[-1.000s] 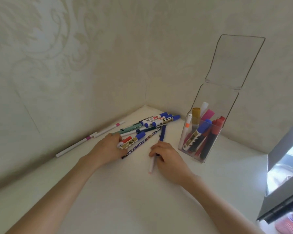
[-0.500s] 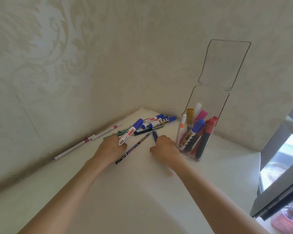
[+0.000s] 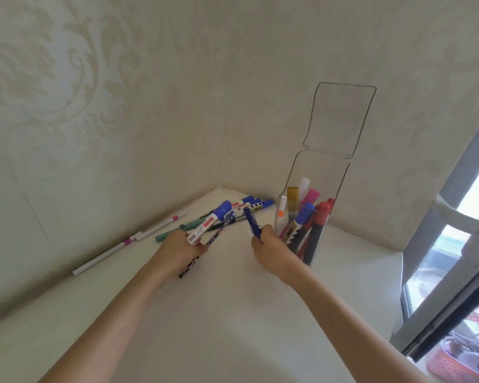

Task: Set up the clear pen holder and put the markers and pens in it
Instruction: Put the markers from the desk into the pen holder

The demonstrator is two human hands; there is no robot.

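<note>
The clear pen holder (image 3: 320, 172) stands upright near the corner, its lid flipped up against the wall, with several markers (image 3: 302, 225) standing inside. My left hand (image 3: 179, 248) grips a white blue-capped marker (image 3: 209, 223) and a dark patterned pencil (image 3: 202, 251), both lifted off the surface. My right hand (image 3: 268, 248) holds a blue pen (image 3: 251, 222) pointing up, just left of the holder. Several more blue-capped markers (image 3: 253, 204) and a green pen (image 3: 177, 229) lie in the corner behind my hands.
Two thin white pens with pink bands (image 3: 127, 243) lie along the left wall. The white shelf (image 3: 219, 313) meets patterned walls at the back corner. A window frame (image 3: 454, 244) borders the right side, with a reddish basket (image 3: 459, 360) below it.
Both hands have lifted from the surface. The left hand picked up the marker and the pencil; the right hand raised the blue pen toward the holder.
</note>
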